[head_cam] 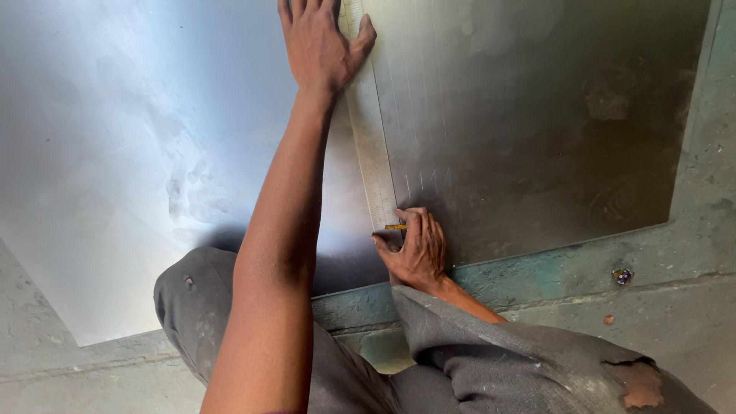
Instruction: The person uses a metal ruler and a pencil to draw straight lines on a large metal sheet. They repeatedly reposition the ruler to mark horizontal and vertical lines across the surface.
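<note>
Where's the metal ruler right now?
Head view, centre: the ruler lies on the metal sheet, left hand pressing its far end, right hand at its near end.

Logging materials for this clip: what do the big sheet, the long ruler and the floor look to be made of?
The sheet looks like bare metal, perhaps steel or aluminium: dull silver sheen, smudges, fine scribed lines. The ruler under the left hand seems pale brushed metal with faint graduations. The floor looks like rough concrete, grey with worn green stains. The right hand pinches a small yellow-tipped marking tool; material unclear.

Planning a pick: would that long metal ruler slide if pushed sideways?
Probably: the ruler lies flat on a smooth, shiny metal sheet, so it likely slips easily. The left hand presses its far end. Thin and long, it may flex when lifted.
</note>
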